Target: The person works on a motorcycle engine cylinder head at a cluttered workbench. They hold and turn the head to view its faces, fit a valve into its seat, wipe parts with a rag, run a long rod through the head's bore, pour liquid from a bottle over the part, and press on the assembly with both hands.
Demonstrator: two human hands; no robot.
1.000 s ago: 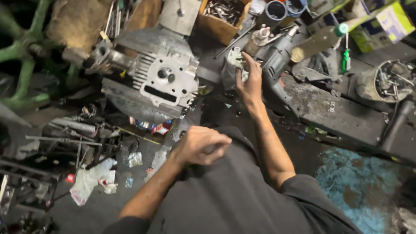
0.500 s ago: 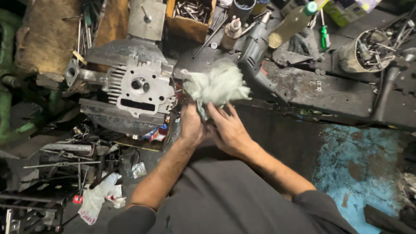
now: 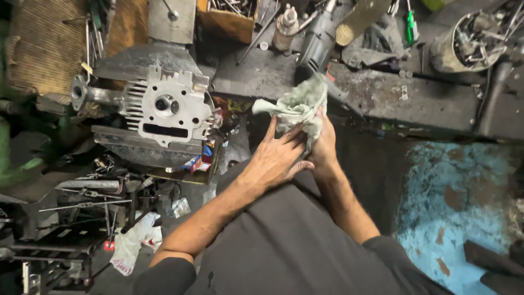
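Right at the centre, both hands are gripping a crumpled pale-green rag (image 3: 297, 106). The left hand (image 3: 278, 155) is lying flat with fingers spread against the cloth's lower part, while the right hand (image 3: 326, 143) is closing round it from the right, partly hidden behind the folds. The rag is hanging in the air just near of the dark, grimy surface (image 3: 382, 95), its loose end trailing left.

Further left, a grey finned engine cylinder head (image 3: 169, 109) is sitting on a metal block. Beyond the rag, on the far side of the surface, a grey power drill (image 3: 316, 43) is lying next to a small bottle (image 3: 285, 27) and a wooden box of bits (image 3: 226, 19). A green-handled screwdriver (image 3: 410, 30) and a tin full of tools (image 3: 469, 41) are standing far right. Down on the right, the floor (image 3: 453, 207) is showing worn blue paint; at the near left, scattered metal parts are crowding around a white cloth (image 3: 131, 246).
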